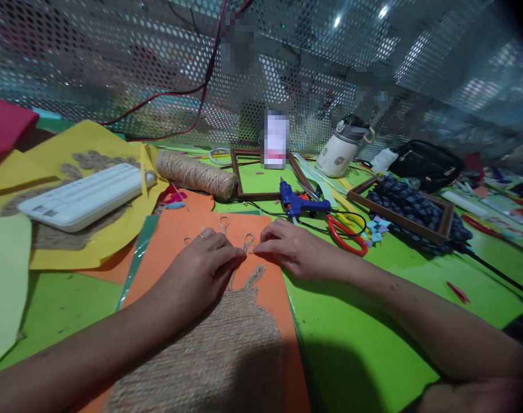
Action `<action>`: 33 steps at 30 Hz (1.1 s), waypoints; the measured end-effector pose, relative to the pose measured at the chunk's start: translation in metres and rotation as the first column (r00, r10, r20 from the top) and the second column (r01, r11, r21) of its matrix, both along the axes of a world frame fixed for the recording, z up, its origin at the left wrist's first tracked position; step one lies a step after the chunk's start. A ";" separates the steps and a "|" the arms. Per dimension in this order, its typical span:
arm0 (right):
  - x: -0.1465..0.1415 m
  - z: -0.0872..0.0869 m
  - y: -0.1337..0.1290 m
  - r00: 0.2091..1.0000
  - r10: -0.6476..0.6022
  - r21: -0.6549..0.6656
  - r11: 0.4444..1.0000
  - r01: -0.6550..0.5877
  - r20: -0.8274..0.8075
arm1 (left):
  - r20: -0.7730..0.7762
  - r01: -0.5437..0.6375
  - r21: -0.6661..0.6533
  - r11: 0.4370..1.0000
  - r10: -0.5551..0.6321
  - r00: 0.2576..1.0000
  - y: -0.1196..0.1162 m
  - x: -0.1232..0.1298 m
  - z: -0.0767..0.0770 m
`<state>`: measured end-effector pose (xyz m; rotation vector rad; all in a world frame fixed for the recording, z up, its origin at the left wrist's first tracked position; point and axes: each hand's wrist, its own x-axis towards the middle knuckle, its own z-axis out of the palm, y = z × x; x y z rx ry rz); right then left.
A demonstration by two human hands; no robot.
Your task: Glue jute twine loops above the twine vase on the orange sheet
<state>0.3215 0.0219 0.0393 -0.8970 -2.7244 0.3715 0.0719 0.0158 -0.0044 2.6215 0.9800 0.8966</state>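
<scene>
An orange sheet lies in front of me, with a large shape of brown twine laid flat on it. Small loops of twine rise above that shape. My left hand is closed, thumb and fingers pinched at the left side of these loops. From the right, my right hand pinches the same looped twine, its fingertips close to those of the left. The exact grip is partly hidden by the fingers. A single twine loop stands just beyond my left hand.
Behind the sheet lie a twine roll, a brown frame, a blue glue gun and red-handled scissors. A white power strip rests on yellow sheets at left. A bottle stands near the perforated metal wall.
</scene>
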 end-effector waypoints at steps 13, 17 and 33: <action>-0.002 -0.001 -0.005 0.999 -0.032 0.054 0.998 0.032 0.002 | -0.006 0.010 0.028 1.000 -0.010 1.000 0.000 0.000 0.002; -0.005 -0.003 -0.008 0.997 -0.051 0.084 0.995 0.045 0.062 | 0.003 -0.005 -0.021 1.000 0.005 1.000 -0.001 0.000 0.002; -0.016 -0.004 -0.009 0.986 -0.125 0.044 0.992 0.120 0.112 | -0.028 -0.032 -0.081 0.996 0.030 0.999 -0.004 0.001 0.006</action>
